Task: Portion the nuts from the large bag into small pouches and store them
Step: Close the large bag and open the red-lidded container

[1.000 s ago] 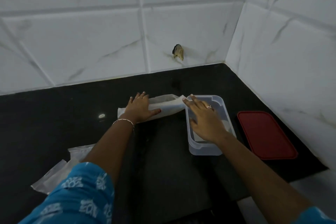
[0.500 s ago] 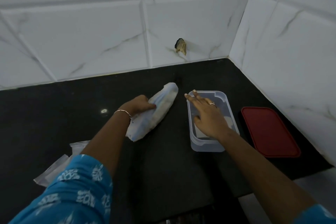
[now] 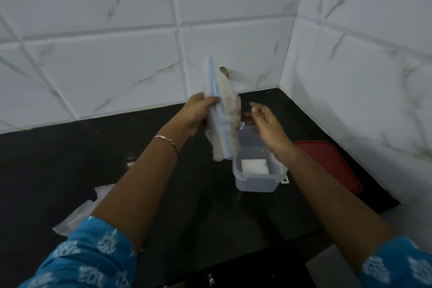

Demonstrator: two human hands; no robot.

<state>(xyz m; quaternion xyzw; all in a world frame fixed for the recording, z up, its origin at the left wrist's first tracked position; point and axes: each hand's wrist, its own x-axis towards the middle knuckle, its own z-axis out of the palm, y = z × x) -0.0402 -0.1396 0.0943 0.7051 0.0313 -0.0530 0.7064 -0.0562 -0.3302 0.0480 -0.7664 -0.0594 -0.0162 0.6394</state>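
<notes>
Counter (image 3: 70,159) is carrying a clear container (image 3: 254,183), a red lid (image 3: 327,161) lying just right of it, and flat pouches (image 3: 74,217) at the near left. Left hand (image 3: 196,114) is gripping the bag (image 3: 224,124) upright above the container's far-left corner. Right hand (image 3: 268,128) is hovering beside the bag, fingers relaxed, holding nothing.

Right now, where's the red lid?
In the head view, the red lid lies flat on the black countertop at the right, just right of the clear container and close to the right-hand tiled wall.
</notes>
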